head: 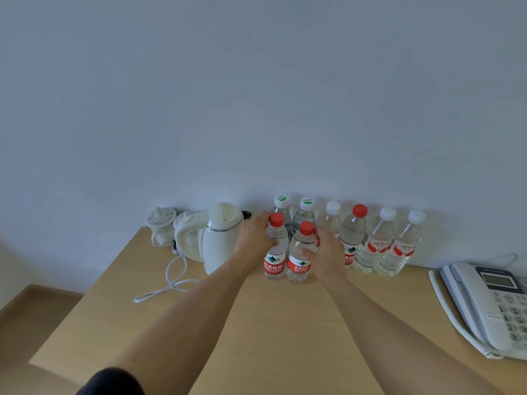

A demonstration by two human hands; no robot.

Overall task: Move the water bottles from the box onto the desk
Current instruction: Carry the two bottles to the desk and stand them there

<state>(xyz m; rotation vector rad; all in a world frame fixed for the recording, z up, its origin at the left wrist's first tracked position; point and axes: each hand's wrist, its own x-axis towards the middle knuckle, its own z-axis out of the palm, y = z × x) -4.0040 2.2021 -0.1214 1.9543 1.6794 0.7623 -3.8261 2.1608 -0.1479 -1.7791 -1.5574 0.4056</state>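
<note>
Your left hand (254,236) curls round the shoulder of a red-capped water bottle (275,252), and your right hand (325,250) wraps the neighbouring red-capped bottle (299,256) the same way. Both bottles stand upright on the wooden desk (256,323), touching each other, just in front of a row of six more bottles (373,246) along the wall. A white electric kettle (221,238) stands just left; a telephone (487,306) sits far right.
</note>
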